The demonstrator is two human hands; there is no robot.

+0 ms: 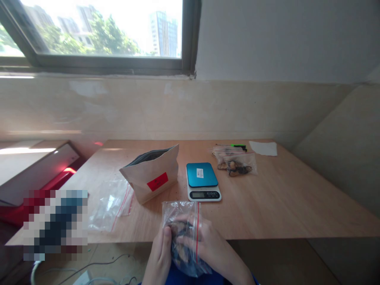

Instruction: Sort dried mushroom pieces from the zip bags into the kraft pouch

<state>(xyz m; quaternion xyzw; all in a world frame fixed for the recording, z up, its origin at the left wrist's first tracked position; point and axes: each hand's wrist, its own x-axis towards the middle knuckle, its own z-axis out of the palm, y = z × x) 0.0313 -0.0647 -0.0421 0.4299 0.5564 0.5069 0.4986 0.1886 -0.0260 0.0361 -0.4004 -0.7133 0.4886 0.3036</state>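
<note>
Your left fingers (167,234) clamp the clear, red-striped plastic bag (185,259); right fingers (190,242), I can't tell; tilting could spill lumpy brown pieces (179,227).

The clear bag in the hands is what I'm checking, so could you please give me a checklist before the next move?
1. Clear bag steadied by the left hand: ok.
2. Right hand free of the bag: not ok, it is at the red zip line.
3. Paper pouch upright, mouth open: ok.
4. Scale readout legible: cannot tell, too small.
5. Filled bags off the scale: ok, right of it.
</note>
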